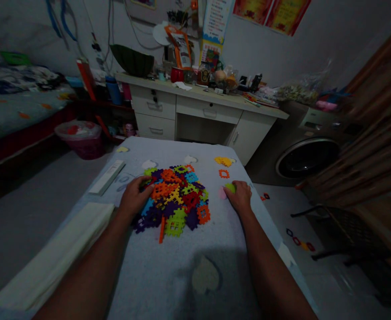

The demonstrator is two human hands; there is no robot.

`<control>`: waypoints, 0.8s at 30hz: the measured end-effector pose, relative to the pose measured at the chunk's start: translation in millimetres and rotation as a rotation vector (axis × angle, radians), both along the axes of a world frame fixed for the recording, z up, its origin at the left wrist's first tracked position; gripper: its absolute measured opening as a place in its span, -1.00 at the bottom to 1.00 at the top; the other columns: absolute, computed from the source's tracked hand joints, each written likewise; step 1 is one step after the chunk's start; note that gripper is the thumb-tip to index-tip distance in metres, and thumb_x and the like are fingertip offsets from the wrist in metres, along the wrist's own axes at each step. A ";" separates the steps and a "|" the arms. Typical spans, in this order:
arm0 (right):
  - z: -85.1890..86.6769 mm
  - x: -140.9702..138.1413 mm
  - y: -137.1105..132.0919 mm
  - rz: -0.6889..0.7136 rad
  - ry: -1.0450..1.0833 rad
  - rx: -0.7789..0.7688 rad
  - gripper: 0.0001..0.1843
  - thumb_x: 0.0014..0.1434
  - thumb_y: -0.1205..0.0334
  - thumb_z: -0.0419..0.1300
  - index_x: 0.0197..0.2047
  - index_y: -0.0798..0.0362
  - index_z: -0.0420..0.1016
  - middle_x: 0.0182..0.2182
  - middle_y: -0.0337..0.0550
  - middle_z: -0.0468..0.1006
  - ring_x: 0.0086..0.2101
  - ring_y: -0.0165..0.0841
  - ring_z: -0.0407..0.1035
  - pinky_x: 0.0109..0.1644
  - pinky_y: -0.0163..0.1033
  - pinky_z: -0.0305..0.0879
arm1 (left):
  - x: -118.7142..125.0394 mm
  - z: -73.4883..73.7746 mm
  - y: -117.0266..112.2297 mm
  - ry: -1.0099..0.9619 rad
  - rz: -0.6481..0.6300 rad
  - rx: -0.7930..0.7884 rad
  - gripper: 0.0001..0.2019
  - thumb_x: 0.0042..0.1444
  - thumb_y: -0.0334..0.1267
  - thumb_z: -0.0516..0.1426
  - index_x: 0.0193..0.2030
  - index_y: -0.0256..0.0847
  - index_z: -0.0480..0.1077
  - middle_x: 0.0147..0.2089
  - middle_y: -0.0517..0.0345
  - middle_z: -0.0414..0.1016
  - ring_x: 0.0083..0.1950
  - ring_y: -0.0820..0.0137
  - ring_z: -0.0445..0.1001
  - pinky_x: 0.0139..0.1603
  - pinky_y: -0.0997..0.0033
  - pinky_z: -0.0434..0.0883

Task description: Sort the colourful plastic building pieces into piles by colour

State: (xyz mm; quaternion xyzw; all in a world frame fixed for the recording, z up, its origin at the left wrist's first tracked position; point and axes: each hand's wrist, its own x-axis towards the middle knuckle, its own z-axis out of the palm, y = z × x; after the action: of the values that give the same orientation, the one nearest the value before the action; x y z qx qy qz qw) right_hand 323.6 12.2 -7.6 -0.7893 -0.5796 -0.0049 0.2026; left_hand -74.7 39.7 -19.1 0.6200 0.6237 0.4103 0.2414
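Note:
Colourful plastic interlocking building pieces (175, 195) lie in a heap on the cloth-covered table (168, 275). My left hand (135, 196) rests at the heap's left edge, thumb and forefinger apart and touching pieces there; its other fingers are partly hidden. To the right of the heap, my right hand (241, 195) is closed on a lime-green building piece (230, 187), held between thumb and fingers just at the tabletop. Beyond that hand lie a single orange square piece (223, 174) and a small group of yellow pieces (224, 161).
A long white box (107, 178) and a folded pale cloth (58, 253) lie along the table's left side. Several pieces (300, 242) are on the floor at right, near a dark chair (348, 231). A cluttered desk (195, 102) and a washing machine (302, 142) stand behind.

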 end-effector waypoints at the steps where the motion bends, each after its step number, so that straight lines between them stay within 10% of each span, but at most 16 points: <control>1: 1.5 -1.6 0.7 0.003 -0.001 0.010 -0.46 0.17 -0.08 0.21 0.11 0.08 0.45 0.09 0.08 0.39 0.07 -0.03 0.23 0.13 0.00 0.14 | -0.1 -0.7 0.2 -0.009 -0.005 0.002 -0.49 0.04 0.06 0.14 0.07 -0.18 0.44 0.06 -0.01 0.53 0.04 0.16 0.50 0.13 0.16 0.42; 10: 26.0 -26.4 49.4 -0.010 -0.021 -0.110 -0.46 0.21 -0.06 0.15 0.16 0.06 0.40 0.08 0.13 0.42 0.08 0.01 0.25 0.13 0.06 0.14 | -1.6 -1.5 0.9 -0.015 -0.027 -0.001 -0.49 0.05 0.07 0.13 0.06 -0.19 0.44 0.05 -0.03 0.53 0.05 0.14 0.50 0.06 0.17 0.45; 24: 11.2 -16.8 70.8 -0.133 0.123 -0.083 -0.46 0.12 0.10 0.22 0.16 0.04 0.41 0.09 0.16 0.37 0.10 0.05 0.25 0.14 0.12 0.17 | -2.0 -3.8 0.7 -0.015 -0.030 0.018 -0.52 0.05 0.04 0.14 0.05 -0.17 0.46 0.03 0.00 0.54 0.04 0.16 0.49 0.08 0.17 0.45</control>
State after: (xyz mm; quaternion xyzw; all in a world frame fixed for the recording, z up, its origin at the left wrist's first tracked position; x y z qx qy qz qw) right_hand 306.8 83.0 3.6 -0.8324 -0.5121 0.0543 0.2045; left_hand -76.7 40.4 -22.9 0.6285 0.6087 0.4167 0.2466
